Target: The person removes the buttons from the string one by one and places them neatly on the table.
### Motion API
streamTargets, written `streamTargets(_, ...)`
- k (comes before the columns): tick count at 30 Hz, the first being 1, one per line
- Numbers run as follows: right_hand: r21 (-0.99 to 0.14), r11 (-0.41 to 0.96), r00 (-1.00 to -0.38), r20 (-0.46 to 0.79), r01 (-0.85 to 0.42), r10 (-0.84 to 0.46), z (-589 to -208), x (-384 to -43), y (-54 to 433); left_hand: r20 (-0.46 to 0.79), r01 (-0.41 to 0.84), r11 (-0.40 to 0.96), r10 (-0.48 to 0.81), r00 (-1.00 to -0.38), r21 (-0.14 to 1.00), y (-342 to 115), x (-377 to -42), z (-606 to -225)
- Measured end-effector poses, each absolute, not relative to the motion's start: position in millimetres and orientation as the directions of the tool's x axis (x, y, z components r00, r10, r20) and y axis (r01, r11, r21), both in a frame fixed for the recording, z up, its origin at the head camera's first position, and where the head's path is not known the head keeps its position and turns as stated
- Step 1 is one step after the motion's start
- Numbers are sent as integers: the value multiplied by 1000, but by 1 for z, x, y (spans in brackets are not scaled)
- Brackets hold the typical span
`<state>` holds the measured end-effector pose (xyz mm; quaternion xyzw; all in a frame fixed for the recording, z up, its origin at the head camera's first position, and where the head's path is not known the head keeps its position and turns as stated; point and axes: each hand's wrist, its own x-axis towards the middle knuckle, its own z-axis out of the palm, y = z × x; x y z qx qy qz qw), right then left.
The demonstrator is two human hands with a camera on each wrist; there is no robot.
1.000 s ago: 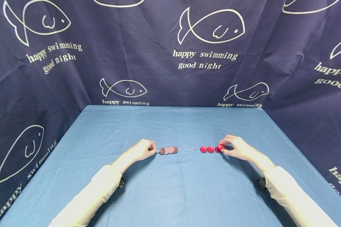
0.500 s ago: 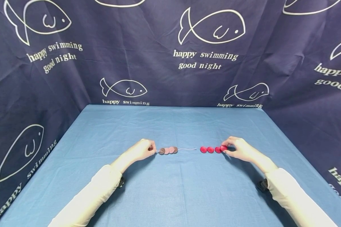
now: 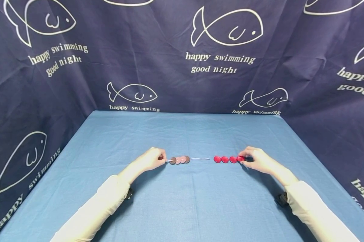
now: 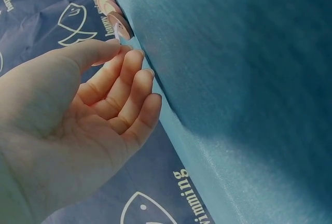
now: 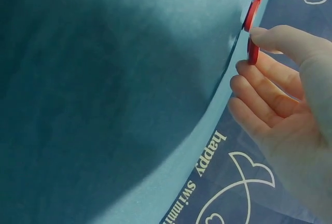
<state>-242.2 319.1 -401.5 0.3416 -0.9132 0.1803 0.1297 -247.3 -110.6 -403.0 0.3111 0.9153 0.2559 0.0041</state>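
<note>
My left hand (image 3: pixel 151 159) pinches one end of a white string (image 3: pixel 200 158) between thumb and finger. Threaded on that string, brown and pink buttons (image 3: pixel 183 159) overlap in a short row, with a brown button (image 4: pixel 120 26) nearest my fingertips in the left wrist view. The string's other end stretches loose to the right on the cloth. Farther right, several red buttons (image 3: pixel 224 159) lie in a line. At the right end of this line, my right hand (image 3: pixel 257 160) holds a red button (image 5: pixel 253 52) by its edge between thumb and fingers, close to its neighbour.
A blue cloth (image 3: pixel 185 201) covers the table. Dark blue curtains (image 3: pixel 176 77) printed with white fish and lettering hang behind and at both sides. A small dark device (image 3: pixel 282 199) sits at the right wrist, and another (image 3: pixel 129 194) at the left.
My right hand has moved a little to the right and down with the red button, which overlapped the neighbouring red button before and now sits beside it. The left hand has stayed still.
</note>
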Motion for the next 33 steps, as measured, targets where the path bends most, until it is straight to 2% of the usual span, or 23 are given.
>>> streamTargets(12,-241,704,-736,357,-668,-576,-402,-241,320,144,563,671,574,-806,482,-111,-246,-403)
streamTargets(33,-263,763,-806,240,-591,-541,-402,-240,322,152,567,678,570,-807,467,-110,-247,-403)
